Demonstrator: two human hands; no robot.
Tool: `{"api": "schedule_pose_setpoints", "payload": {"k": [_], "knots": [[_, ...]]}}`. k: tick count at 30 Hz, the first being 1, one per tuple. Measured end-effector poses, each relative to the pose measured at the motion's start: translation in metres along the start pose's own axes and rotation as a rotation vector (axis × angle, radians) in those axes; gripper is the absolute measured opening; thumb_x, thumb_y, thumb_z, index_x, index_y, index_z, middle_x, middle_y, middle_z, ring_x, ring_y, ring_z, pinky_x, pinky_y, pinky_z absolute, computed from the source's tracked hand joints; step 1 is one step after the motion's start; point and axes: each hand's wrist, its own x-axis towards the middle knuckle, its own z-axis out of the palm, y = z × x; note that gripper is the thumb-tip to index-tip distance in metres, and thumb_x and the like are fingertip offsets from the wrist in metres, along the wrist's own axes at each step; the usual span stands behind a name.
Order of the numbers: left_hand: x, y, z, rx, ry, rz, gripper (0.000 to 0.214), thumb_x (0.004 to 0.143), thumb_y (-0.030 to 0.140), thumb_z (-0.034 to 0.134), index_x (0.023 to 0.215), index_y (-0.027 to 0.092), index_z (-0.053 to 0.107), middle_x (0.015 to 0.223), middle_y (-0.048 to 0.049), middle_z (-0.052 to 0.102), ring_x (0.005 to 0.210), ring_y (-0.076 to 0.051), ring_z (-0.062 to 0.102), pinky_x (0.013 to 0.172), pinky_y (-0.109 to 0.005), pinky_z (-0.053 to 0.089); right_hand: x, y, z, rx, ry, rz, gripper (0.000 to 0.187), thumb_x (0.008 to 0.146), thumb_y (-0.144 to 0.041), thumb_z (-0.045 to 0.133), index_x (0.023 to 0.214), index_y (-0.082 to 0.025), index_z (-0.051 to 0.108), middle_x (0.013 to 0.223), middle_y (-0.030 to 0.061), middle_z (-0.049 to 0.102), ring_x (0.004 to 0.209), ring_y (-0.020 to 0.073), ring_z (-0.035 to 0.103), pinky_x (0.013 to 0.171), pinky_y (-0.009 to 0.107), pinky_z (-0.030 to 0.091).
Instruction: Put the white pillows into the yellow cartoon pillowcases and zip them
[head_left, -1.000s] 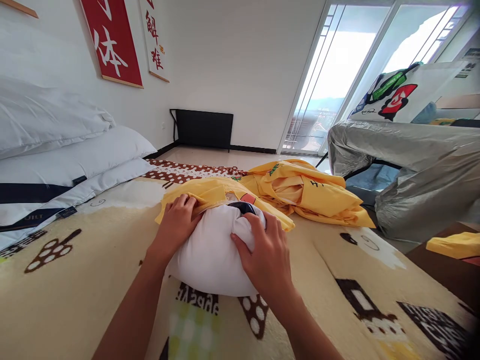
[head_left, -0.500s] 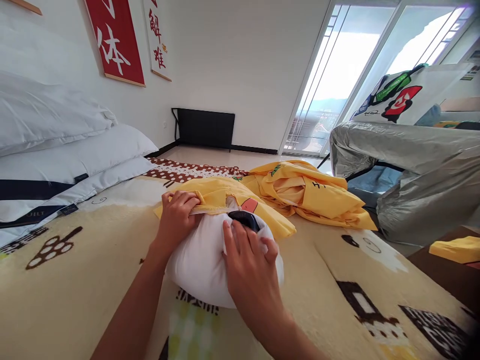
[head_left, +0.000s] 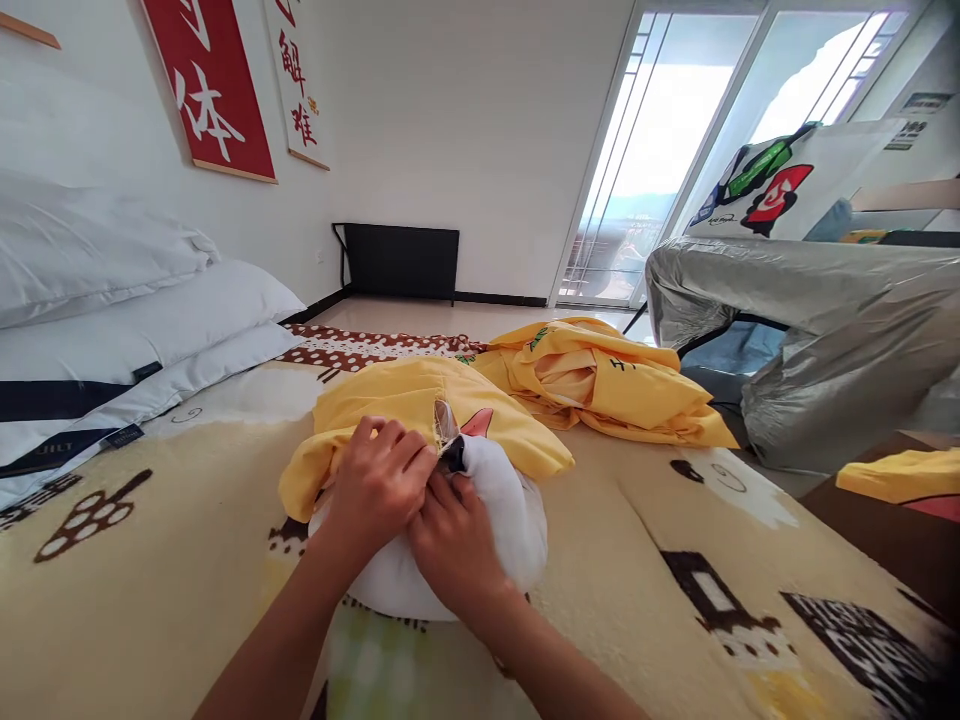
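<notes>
A white pillow (head_left: pixel 514 515) lies on the bed in front of me, its far end partly inside a yellow pillowcase (head_left: pixel 397 390). The case's zippered opening faces me, and a small dark patch shows on the pillow beside it. My left hand (head_left: pixel 382 485) is closed on the edge of the pillowcase, to the left of the zipper. Right against it, my right hand (head_left: pixel 457 540) has its fingers curled into the white pillow at the opening. Its fingertips are partly hidden.
Beyond lies a crumpled yellow cloth (head_left: pixel 615 385). White pillows (head_left: pixel 217 300) are stacked at the left. A patterned blanket (head_left: pixel 600 610) covers the bed. At the right stand a silver-covered piece of furniture (head_left: pixel 810 260) and a brown box (head_left: pixel 855 520) with yellow cloth.
My left hand has come right and nearer, drawing the case's edge over the pillow's left side. My right hand has shifted left and lower, beside it. The dark patch is now mostly covered.
</notes>
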Motion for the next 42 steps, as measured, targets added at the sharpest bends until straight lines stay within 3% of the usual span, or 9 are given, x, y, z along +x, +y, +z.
{"api": "schedule_pose_setpoints", "payload": {"k": [7,12,17,23,27,31,35,38,42], "knots": [[0.001,0.021,0.024,-0.023,0.031,-0.012,0.014,0.083,0.006,0.052,0.09,0.014,0.063,0.079,-0.0041,0.066,0.078,-0.019,0.057,0.077,-0.036,0.038,-0.004,0.048,0.009,0.011,-0.095,0.259,0.019,0.089,-0.013,0.049,0.08,-0.02,0.064,0.077,0.0027,0.066,0.085,0.0191,0.051,0.075,0.035,0.027],[0.001,0.005,0.01,-0.069,-0.011,-0.221,0.016,0.083,0.011,0.052,0.094,0.015,0.063,0.086,-0.0051,0.068,0.082,-0.02,0.061,0.078,-0.035,0.042,-0.006,0.079,0.003,-0.093,0.042,0.376,0.02,0.091,-0.014,0.048,0.1,-0.021,0.064,0.095,0.0014,0.069,0.083,0.0153,0.052,0.076,0.034,0.026],[-0.004,-0.013,-0.003,-0.154,-0.371,-0.444,0.021,0.087,0.017,0.047,0.096,0.019,0.066,0.088,-0.0036,0.069,0.074,-0.019,0.064,0.063,-0.03,0.047,-0.008,0.094,-0.001,-0.094,0.087,0.456,0.022,0.093,-0.017,0.046,0.103,-0.022,0.065,0.099,0.0011,0.07,0.084,0.0141,0.054,0.078,0.033,0.026],[-0.016,-0.028,0.016,-0.266,-0.513,-0.46,0.049,0.086,0.015,0.041,0.135,0.02,0.045,0.139,-0.0084,0.049,0.128,-0.025,0.045,0.103,-0.042,0.038,-0.004,0.085,-0.003,-0.07,0.15,0.422,0.02,0.091,-0.018,0.049,0.101,-0.022,0.066,0.097,0.0022,0.07,0.085,0.0141,0.055,0.081,0.033,0.028],[-0.025,-0.045,0.029,-0.365,-0.669,-0.533,0.062,0.084,0.024,0.045,0.143,0.021,0.03,0.147,-0.0114,0.038,0.135,-0.028,0.037,0.105,-0.052,0.032,-0.004,0.07,-0.001,-0.087,0.329,0.42,0.012,0.085,-0.021,0.059,0.089,-0.024,0.069,0.096,0.0038,0.065,0.092,0.0169,0.053,0.085,0.034,0.03],[-0.035,-0.049,0.047,-0.346,-0.476,-0.486,0.054,0.079,0.017,0.049,0.133,0.019,0.043,0.142,-0.0134,0.044,0.131,-0.027,0.039,0.104,-0.05,0.03,-0.004,0.059,-0.002,-0.138,0.395,0.338,0.011,0.083,-0.018,0.061,0.08,-0.025,0.069,0.086,0.0025,0.061,0.092,0.0174,0.051,0.085,0.035,0.028],[-0.049,-0.045,0.065,-0.224,-0.109,-0.403,0.038,0.081,0.01,0.048,0.117,0.017,0.058,0.124,-0.0132,0.056,0.117,-0.024,0.048,0.098,-0.042,0.035,0.008,0.042,-0.024,-0.095,0.068,0.279,0.015,0.089,-0.028,0.055,0.084,-0.02,0.067,0.089,0.0033,0.068,0.095,0.0196,0.054,0.089,0.038,0.026],[-0.062,-0.046,0.074,-0.188,0.056,-0.447,0.025,0.083,0.015,0.051,0.101,0.017,0.068,0.1,-0.0115,0.064,0.098,-0.023,0.055,0.087,-0.04,0.042,0.01,0.011,-0.039,-0.117,-0.268,0.269,0.047,0.084,-0.05,0.057,0.106,-0.009,0.066,0.118,0.0186,0.063,0.119,0.0307,0.048,0.099,0.043,0.025],[-0.07,-0.05,0.08,-0.339,0.099,-0.473,0.026,0.079,0.016,0.049,0.092,0.017,0.071,0.08,-0.007,0.068,0.08,-0.019,0.062,0.075,-0.032,0.049,-0.002,-0.026,-0.028,-0.187,-0.434,0.241,0.103,0.055,-0.062,0.077,0.122,0.012,0.054,0.133,0.0355,0.044,0.132,0.0401,0.034,0.108,0.045,0.021]]}}
